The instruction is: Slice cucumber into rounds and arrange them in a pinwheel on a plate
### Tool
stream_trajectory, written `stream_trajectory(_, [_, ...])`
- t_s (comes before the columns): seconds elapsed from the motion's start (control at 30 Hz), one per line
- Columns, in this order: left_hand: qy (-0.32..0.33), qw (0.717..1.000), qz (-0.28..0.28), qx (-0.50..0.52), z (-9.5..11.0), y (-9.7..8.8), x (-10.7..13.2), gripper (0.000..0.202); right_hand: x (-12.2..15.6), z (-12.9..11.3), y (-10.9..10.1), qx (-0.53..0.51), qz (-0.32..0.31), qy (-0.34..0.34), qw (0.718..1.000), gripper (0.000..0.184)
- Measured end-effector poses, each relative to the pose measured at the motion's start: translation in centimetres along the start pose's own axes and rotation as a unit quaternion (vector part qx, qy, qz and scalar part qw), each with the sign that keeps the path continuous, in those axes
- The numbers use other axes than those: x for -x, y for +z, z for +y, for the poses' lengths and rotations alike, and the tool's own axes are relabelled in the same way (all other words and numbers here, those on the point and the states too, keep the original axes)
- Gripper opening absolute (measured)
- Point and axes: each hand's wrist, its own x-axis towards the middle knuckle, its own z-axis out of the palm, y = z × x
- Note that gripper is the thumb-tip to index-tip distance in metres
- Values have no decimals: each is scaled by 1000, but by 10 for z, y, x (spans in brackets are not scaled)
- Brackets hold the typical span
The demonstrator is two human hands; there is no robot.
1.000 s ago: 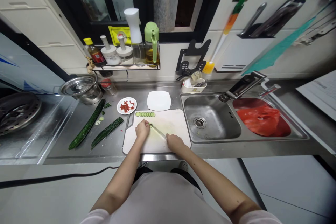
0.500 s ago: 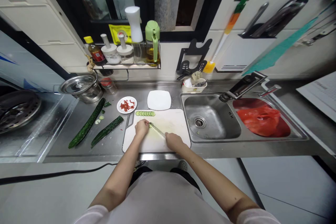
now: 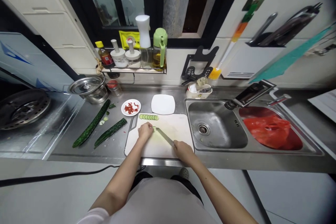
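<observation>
My left hand [image 3: 146, 131] is over the middle left of the white cutting board [image 3: 170, 148], its fingertips pinched on a small cucumber piece [image 3: 154, 129]. My right hand [image 3: 183, 151] is wrapped round the handle of a knife [image 3: 165, 137]. The blade slants up and left across the board, its tip beside the cucumber piece; whether they touch, I cannot tell. A row of overlapping cucumber slices [image 3: 148, 117] lies along the board's far left edge. Left of the board rest a long cucumber [image 3: 91, 123] and a shorter cut cucumber [image 3: 110, 132].
Behind the board are a plate of chopped red pieces [image 3: 131, 107] and a white square plate [image 3: 163, 104]. A steel pot [image 3: 89, 89] stands back left, below a seasoning rack [image 3: 133, 70]. To the right are the sink [image 3: 217, 122] and a red plastic bag [image 3: 266, 131].
The camera view has shifted, so everything sits slightly lower and further right. My right hand and the knife have moved a little right, away from my left fingertips. My left hand keeps its pinch.
</observation>
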Motion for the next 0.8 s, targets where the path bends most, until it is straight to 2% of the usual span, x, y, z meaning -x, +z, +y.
stream_trajectory(0.13, [-11, 1000, -1, 18, 2, -1, 1, 7, 7, 14, 4, -25, 7, 45, 999, 26])
stream_trajectory(0.23, [-30, 999, 13, 41, -3, -5, -1, 7, 7, 18, 4, -37, 13, 62, 997, 25])
stream_trajectory(0.53, [-110, 988, 90, 59, -35, -28, -23, 13, 0, 18, 3, -46, 36, 62, 996, 24])
stream_trajectory(0.8, [-123, 985, 117, 16, -45, -30, -30, 11, -2, 20, 4, -38, 32, 60, 997, 26])
